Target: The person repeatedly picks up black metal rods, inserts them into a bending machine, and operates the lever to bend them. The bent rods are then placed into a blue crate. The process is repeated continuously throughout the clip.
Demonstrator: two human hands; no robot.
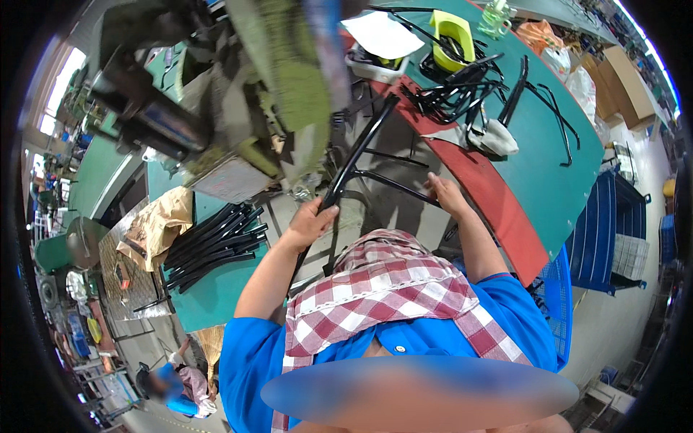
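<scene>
A black metal tube frame [349, 167] slants up in front of me, with a thinner side tube [395, 185] branching to the right. My left hand [312, 224] is closed around the lower part of the main tube. At the end of the side tube is my right hand [447, 195], its visible fingers apart; whether it touches the tube is hard to tell. A machine with a dark cylinder [155, 115] and worn green parts [292, 79] stands just beyond the frame, blurred in places. More black tubes [216, 242] lie piled on the green table at my left.
The right green table [556, 144] has a red edge strip [498, 195], a heap of black bent rods [462, 94], a yellow-green holder [453, 32] and a white tub [375, 68]. Brown paper [159, 224] lies left. A blue crate [556, 303] stands close at right; another person [184, 386] is lower left.
</scene>
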